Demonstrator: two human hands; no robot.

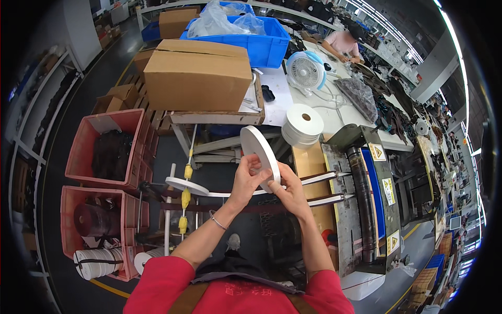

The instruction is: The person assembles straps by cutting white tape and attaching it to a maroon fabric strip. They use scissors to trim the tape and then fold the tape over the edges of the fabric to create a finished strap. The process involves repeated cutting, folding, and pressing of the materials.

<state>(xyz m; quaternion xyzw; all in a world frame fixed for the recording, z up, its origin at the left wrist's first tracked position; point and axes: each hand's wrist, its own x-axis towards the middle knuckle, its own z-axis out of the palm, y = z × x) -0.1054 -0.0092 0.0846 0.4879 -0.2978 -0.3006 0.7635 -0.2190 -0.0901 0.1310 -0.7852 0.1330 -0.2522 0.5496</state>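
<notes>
A flat roll of white tape [260,145] is held upright on edge in front of me. My left hand [246,180] is closed on its near left side, with the fingertips at the roll's face. From the right, my right hand [289,192] grips its lower rim, the thumb pressed against the edge. A second white tape roll [186,186] sits on a rod with yellow clamps [185,199], just left of my left forearm. White strips [320,178] run behind my hands into a machine with a dark roller [362,201].
Stacked white rolls [302,125] and a fan [306,72] stand on the table beyond. A cardboard box [198,70] and a blue crate [261,42] are at far left. Red bins [70,220] line the left. A person [342,44] sits at the far right.
</notes>
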